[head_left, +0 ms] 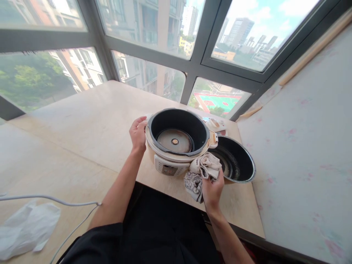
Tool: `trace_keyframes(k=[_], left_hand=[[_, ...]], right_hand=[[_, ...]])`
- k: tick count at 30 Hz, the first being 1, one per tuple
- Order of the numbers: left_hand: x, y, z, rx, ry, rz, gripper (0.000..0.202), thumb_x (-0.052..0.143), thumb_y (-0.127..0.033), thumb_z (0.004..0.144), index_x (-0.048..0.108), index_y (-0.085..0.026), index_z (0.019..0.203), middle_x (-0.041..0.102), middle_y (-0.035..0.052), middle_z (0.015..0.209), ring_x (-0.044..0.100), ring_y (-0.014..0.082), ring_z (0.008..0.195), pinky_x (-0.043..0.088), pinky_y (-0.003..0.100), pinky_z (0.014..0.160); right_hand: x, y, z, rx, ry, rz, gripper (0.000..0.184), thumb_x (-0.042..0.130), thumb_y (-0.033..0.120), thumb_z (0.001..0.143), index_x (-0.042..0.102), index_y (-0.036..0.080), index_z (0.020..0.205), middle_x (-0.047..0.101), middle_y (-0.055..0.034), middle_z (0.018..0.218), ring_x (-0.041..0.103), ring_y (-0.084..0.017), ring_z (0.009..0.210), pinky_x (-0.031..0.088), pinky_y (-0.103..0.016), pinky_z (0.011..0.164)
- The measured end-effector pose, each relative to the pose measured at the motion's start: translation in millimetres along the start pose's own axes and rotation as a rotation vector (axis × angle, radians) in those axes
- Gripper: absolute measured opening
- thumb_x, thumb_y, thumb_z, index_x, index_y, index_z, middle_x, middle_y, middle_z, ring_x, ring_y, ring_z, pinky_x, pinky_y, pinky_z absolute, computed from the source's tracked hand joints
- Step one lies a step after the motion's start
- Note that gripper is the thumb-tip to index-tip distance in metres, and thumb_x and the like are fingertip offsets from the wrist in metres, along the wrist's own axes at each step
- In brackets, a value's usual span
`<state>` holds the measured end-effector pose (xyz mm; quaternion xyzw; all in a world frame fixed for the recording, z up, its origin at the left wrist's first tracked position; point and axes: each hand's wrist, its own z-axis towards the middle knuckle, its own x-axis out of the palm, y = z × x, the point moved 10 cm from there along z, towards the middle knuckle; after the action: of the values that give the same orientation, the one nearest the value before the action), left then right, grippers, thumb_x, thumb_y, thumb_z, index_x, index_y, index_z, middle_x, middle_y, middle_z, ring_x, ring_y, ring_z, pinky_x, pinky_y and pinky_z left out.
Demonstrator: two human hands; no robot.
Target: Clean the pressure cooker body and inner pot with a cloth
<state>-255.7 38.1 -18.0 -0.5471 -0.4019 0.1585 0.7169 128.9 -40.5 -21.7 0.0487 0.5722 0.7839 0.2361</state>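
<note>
Holds the open cooker (177, 141) near the bench (90, 121) front edge with the left hand (138, 134), grip closed on its left rim, while clamping a bunched cloth (205, 168) in the right hand (212, 189) against its front right side, beside a dark pot (238, 163).

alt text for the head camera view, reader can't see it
A person's left hand holds an open, empty electric cooker by its rim on a wooden table, while the right hand holds a crumpled cloth against its front. The dark inner pot sits beside it on the right, below large windows.
</note>
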Motion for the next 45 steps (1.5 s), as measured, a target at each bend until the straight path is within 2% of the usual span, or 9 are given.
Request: trace_keyframes(k=[4, 8, 17, 25, 29, 36, 40, 43, 45], left_hand=[[-9.8, -4, -6, 0.014, -0.032, -0.003, 0.035, 0.069, -0.03, 0.061, 0.071, -0.013, 0.091, 0.059, -0.0011, 0.064, 0.045, 0.0073, 0.052, 0.034, 0.019, 0.048], [-16.5, -8, -9, 0.004, -0.034, 0.042, 0.042, 0.072, -0.035, 0.063, 0.069, -0.012, 0.098, 0.059, -0.0011, 0.063, 0.047, 0.0081, 0.051, 0.036, 0.02, 0.048], [-8.5, -11, 24, -0.138, -0.092, 0.041, 0.038, 0.069, -0.018, 0.066, 0.063, -0.011, 0.103, 0.065, 0.0027, 0.077, 0.057, 0.0096, 0.058, 0.044, 0.021, 0.055], [4.6, -12, 71, -0.244, 0.096, 0.113, 0.044, 0.069, -0.012, 0.069, 0.063, -0.008, 0.113, 0.066, 0.003, 0.072, 0.056, 0.0096, 0.056, 0.043, 0.019, 0.052], [7.0, -10, 88, -0.253, 0.153, 0.163, 0.045, 0.072, -0.016, 0.069, 0.065, -0.01, 0.113, 0.069, 0.0051, 0.076, 0.06, 0.0109, 0.06, 0.046, 0.02, 0.055], [10.9, -5, 107, -0.203, 0.212, 0.211, 0.044, 0.076, -0.026, 0.063, 0.071, -0.012, 0.104, 0.073, 0.0072, 0.088, 0.064, 0.0158, 0.073, 0.05, 0.025, 0.066], [10.2, -6, 111, -0.119, 0.243, 0.22, 0.041, 0.079, -0.031, 0.055, 0.075, -0.015, 0.092, 0.073, 0.0106, 0.107, 0.066, 0.0248, 0.099, 0.052, 0.031, 0.083], [8.0, -7, 114, -0.071, 0.248, 0.218, 0.034, 0.081, -0.031, 0.048, 0.076, -0.016, 0.079, 0.073, 0.0119, 0.111, 0.062, 0.0305, 0.111, 0.05, 0.035, 0.093], [7.2, -6, 115, -0.066, 0.243, 0.2, 0.03, 0.081, -0.031, 0.047, 0.076, -0.018, 0.074, 0.074, 0.0112, 0.106, 0.063, 0.0309, 0.109, 0.05, 0.037, 0.092]], right_hand=[[5, -27, -21, 0.08, -0.028, 0.015, 0.055, 0.07, 0.037, 0.075, 0.062, 0.011, 0.123, 0.069, -0.0177, 0.122, 0.065, -0.029, 0.114, 0.048, -0.044, 0.102], [14, -42, -31, 0.184, 0.094, 0.03, 0.053, 0.07, 0.041, 0.078, 0.062, 0.012, 0.121, 0.07, -0.017, 0.118, 0.067, -0.028, 0.109, 0.052, -0.043, 0.096], [-25, 70, 70, -0.195, -0.182, 0.023, 0.045, 0.068, 0.034, 0.08, 0.062, 0.014, 0.12, 0.065, -0.0163, 0.125, 0.063, -0.029, 0.114, 0.049, -0.042, 0.1], [39, 54, 152, -0.076, 0.143, 0.098, 0.035, 0.063, 0.037, 0.075, 0.065, 0.014, 0.102, 0.066, -0.0064, 0.093, 0.059, -0.022, 0.09, 0.05, -0.035, 0.086], [43, 49, 169, -0.111, 0.028, 0.097, 0.032, 0.062, 0.036, 0.075, 0.065, 0.014, 0.098, 0.065, -0.0064, 0.092, 0.057, -0.022, 0.091, 0.049, -0.036, 0.087], [58, 91, 181, -0.395, -0.076, 0.045, 0.052, 0.062, 0.028, 0.074, 0.063, 0.013, 0.123, 0.068, -0.013, 0.117, 0.064, -0.028, 0.108, 0.048, -0.044, 0.101], [108, 149, 163, -0.782, 0.283, -0.001, 0.05, 0.063, 0.024, 0.081, 0.062, 0.018, 0.13, 0.068, -0.0129, 0.126, 0.064, -0.028, 0.118, 0.05, -0.042, 0.103], [165, 180, 105, -1.062, 0.914, -0.006, 0.051, 0.059, 0.014, 0.082, 0.063, 0.023, 0.132, 0.065, -0.0097, 0.135, 0.062, -0.023, 0.124, 0.05, -0.035, 0.104], [194, 181, 63, -1.104, 1.32, -0.066, 0.05, 0.058, 0.009, 0.079, 0.067, 0.025, 0.125, 0.07, -0.0055, 0.124, 0.068, -0.02, 0.112, 0.052, -0.028, 0.093]])
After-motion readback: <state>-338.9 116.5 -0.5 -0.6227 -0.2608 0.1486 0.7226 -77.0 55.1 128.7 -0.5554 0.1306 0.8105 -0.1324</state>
